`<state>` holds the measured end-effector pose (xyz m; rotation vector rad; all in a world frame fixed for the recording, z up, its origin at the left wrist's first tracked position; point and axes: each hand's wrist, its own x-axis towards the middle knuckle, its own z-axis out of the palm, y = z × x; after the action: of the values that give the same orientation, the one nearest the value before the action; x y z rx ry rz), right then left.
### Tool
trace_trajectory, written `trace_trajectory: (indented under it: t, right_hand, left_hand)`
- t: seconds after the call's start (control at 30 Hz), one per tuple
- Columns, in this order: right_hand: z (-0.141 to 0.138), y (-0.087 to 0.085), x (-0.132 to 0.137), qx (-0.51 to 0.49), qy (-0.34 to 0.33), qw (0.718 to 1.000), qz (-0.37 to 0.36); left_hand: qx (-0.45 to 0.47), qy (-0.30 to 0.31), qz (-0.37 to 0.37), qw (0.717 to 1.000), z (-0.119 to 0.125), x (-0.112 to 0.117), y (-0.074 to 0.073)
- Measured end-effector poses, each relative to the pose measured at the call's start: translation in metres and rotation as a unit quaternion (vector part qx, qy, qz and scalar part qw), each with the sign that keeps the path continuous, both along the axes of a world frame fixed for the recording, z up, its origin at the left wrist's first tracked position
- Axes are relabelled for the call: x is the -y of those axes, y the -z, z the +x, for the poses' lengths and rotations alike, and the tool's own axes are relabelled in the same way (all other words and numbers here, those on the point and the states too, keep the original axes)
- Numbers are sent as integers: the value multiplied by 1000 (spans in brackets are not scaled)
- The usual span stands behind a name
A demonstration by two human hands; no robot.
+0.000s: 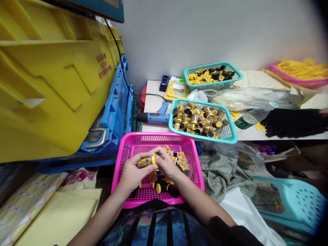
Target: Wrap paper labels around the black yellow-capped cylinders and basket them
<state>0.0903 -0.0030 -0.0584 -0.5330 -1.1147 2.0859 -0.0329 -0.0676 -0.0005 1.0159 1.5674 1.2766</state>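
My left hand (134, 171) is wrapped round a small canister (145, 162) with a yellow printed label, held nearly level above the pink basket (119, 171). At its right end, the fingers of my right hand (165, 162) pinch the yellow cap (153, 159). Beneath both hands, the pink basket holds loose black canister bodies with yellow caps (158, 188) and printed yellow labels (182, 160). Part of its contents is hidden by my hands and forearms.
Behind it, a turquoise basket (232, 135) holds many labelled canisters, beside a blue heat gun (157, 118). Another turquoise basket (205, 87) contains yellow and black parts. Stacked yellow (51, 82) and blue crates (112, 112) stand left. A turquoise plastic chair (302, 198) is at right.
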Motion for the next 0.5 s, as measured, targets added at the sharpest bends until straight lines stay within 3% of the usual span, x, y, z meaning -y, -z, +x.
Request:
trace_trajectory:
  t: [0.1, 0.2, 0.37, 0.5]
  right_hand:
    - [13, -4, -4, 10, 13, 1000, 20]
    - [29, -13, -8, -32, -2, 999, -26]
    - [50, -21, -14, -130, -103, 978, -130]
    - [55, -23, -14, -132, -43, 982, -128]
  left_hand:
    - [-68, 12, 50, 996, 6, -8, 0]
    - [-145, 21, 131, 981, 14, -17, -3]
    - [-88, 127, 164, 974, 38, -23, -17]
    - [-84, 123, 144, 978, 56, -24, -27]
